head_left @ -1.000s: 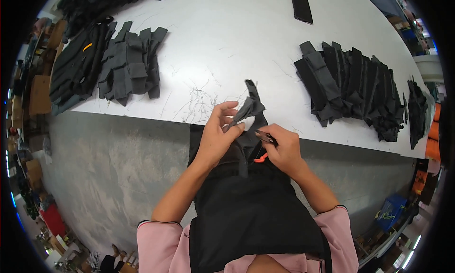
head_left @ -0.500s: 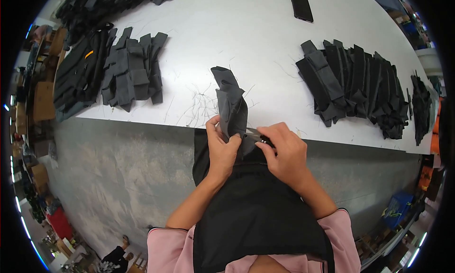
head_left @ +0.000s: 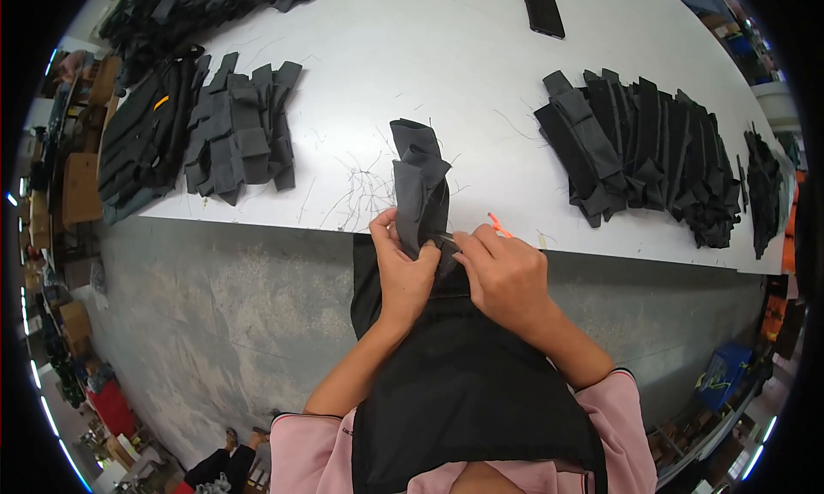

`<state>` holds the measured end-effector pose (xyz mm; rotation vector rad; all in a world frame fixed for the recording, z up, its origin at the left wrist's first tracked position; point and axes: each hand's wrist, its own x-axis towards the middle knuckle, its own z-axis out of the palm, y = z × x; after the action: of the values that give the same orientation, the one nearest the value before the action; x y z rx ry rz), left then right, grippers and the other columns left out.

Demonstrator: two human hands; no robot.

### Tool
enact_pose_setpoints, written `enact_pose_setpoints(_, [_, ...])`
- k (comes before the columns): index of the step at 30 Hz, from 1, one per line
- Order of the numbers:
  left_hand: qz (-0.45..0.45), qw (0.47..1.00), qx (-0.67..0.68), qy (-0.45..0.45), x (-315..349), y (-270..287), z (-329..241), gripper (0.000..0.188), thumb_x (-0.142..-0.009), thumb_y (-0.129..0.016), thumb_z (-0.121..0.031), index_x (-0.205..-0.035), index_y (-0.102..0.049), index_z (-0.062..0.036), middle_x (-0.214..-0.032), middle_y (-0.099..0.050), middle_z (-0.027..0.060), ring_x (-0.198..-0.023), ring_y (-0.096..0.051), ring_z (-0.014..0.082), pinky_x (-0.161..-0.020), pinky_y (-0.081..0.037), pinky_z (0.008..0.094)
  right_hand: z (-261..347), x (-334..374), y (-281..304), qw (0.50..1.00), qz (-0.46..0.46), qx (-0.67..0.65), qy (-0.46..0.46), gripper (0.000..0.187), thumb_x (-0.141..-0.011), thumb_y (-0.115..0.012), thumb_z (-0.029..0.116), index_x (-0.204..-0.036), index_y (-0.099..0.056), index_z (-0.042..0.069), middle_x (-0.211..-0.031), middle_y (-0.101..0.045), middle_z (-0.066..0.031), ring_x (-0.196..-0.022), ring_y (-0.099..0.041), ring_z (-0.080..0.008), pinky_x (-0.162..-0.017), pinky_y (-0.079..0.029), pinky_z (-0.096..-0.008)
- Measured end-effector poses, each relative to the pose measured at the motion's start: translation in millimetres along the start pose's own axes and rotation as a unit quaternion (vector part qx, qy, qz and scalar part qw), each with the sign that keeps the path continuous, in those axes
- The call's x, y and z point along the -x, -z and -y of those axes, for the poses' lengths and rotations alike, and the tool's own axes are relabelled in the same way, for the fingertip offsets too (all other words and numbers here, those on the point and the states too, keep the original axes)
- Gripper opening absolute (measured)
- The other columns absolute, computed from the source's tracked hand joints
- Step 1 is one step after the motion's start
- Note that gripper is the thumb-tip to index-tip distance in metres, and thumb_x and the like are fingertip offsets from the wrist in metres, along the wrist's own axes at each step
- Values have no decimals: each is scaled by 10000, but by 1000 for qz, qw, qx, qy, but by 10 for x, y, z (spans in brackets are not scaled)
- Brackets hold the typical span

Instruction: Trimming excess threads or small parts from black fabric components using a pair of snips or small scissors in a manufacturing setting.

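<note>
My left hand (head_left: 403, 275) is closed on the lower part of a dark grey fabric strip (head_left: 421, 181), thumb in front. The folded strip stretches away from me over the table's near edge, and its far end rests on the tabletop. My right hand (head_left: 506, 279) grips a small pair of thread snips (head_left: 445, 237), its metal tip against the strip beside my left thumb. An orange piece (head_left: 499, 226) shows above my right knuckles; most of the handle is hidden in the hand.
Piles of dark fabric strips lie on the white table (head_left: 369, 73) at left (head_left: 245, 129) and right (head_left: 644, 151). Beside the left pile are black bags (head_left: 146, 138). A black phone (head_left: 542, 10) lies at the far side. Loose threads (head_left: 360, 189) scatter near the front edge.
The snips' blades, spread beside the strip before, now look closer together at it. My right hand has turned and shifted slightly left, and the orange piece has come into view.
</note>
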<state>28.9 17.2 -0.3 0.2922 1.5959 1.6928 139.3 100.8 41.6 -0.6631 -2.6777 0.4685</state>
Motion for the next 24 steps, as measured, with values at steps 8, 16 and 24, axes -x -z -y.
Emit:
enact_pose_setpoints(8, [46,987,122,94,-73,49,3,469,-813,-514,8,-1248,-341,-2,-1043,-512,103,-926,-536,154,-772,-489,291,-156,-12,-140,823,-48,-502,-262,194,-799,-621,3,-983,-562,-11,-808,-572,-35,-637,-549,-68,-543,-418,-209])
enact_pose_setpoints(16, [130,964,217,83,-199,197,-86,447,-939,-507,-287,-1276,-380,-22,-1099,-554,139,-946,-586,202,-817,-518,343,50,-65,-307,767,2,-582,-271,218,-820,-605,0,-1019,-522,-33,-895,-615,-85,-706,-626,-110,-633,-481,-218])
enact_pose_setpoints(24, [138,945,285,87,-315,206,-244,351,-965,-408,-291,-1108,-443,28,-1175,-515,292,-1019,-590,373,-840,-542,440,114,145,-233,933,-76,-317,-151,219,-706,-701,12,-909,-623,34,-779,-508,-68,-599,-545,-164,-527,-446,-264])
